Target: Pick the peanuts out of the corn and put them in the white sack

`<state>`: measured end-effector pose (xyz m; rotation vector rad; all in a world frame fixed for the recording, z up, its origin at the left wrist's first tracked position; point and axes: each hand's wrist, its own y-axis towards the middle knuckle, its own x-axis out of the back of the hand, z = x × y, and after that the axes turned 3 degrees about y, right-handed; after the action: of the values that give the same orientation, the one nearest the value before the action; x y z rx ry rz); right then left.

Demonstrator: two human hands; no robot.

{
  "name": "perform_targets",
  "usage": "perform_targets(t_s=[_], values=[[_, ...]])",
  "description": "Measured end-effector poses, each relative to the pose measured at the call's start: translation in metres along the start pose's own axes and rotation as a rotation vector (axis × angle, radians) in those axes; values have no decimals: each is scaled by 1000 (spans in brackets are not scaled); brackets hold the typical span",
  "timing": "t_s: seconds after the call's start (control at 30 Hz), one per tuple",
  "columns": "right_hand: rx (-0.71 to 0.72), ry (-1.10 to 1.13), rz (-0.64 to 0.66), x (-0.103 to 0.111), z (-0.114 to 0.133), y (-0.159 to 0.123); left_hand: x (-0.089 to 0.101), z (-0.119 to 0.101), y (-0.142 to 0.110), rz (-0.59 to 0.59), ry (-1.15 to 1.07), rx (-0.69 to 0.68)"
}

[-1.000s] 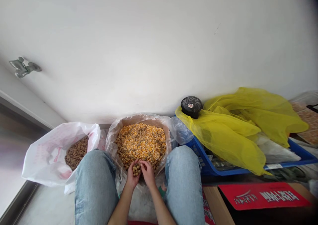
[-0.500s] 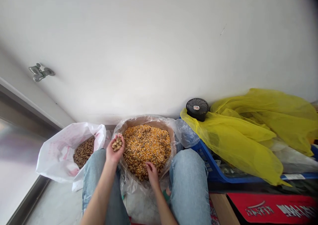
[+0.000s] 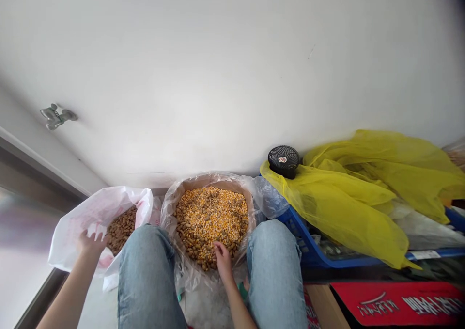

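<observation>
My left hand (image 3: 92, 242) is over the mouth of a white plastic bag (image 3: 69, 237), its fingers spread and no peanuts visible in it. Inside that bag lies a heap of peanuts in their shells (image 3: 121, 227). Between my knees stands a round container lined with a clear plastic bag (image 3: 170, 200). It holds yellow corn kernels (image 3: 214, 200) mixed with unshelled peanuts (image 3: 198, 251), which are thicker along the near side. At the near right of this mix is my right hand (image 3: 223, 259), fingers drawn together at the surface. Whatever lies between those fingertips is too small to make out.
A small black fan (image 3: 284, 160) sits on yellow netting (image 3: 337, 203) draped over a blue plastic basket (image 3: 305, 251) at the right. Below it is a red printed box (image 3: 399, 302). The white wall (image 3: 203, 77) rises behind, with a metal fitting (image 3: 58, 117) at the left.
My left hand has moved left from the container's rim to the white bag, and the peanuts on its palm are gone. My right hand stays at nearly the same place in the mix.
</observation>
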<state>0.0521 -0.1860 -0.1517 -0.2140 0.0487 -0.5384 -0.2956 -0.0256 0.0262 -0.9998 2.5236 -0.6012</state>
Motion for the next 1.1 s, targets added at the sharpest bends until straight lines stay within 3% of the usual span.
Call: perform_targets(t_s=[0.07, 0.17, 0.23, 0.33, 0.47, 0.6, 0.73, 0.87, 1.1], values=[[-9, -28, -38, 2, 0, 1, -13, 3, -20, -53, -19, 7], [15, -96, -85, 5, 1, 1, -43, 10, -65, 216, -179, -56], [52, -176, -91, 5, 4, 0, -62, 22, -98, 350, -201, 5], [111, -400, -46, 6, 8, -5, -83, 61, -145, 521, -189, 136], [85, -792, 82, 5, 14, -16, -93, 141, -181, 606, -101, 422], [26, -1007, 151, 3, 21, -23, -83, 221, -183, 479, 28, 540], [20, -1068, 192, 1, 27, -25, -62, 272, -172, 445, 96, 540], [18, -1068, 233, -1, 29, -27, -52, 290, -166, 454, 13, 508], [-18, -923, 195, 0, 31, -27, -50, 294, -159, 479, -19, 524]])
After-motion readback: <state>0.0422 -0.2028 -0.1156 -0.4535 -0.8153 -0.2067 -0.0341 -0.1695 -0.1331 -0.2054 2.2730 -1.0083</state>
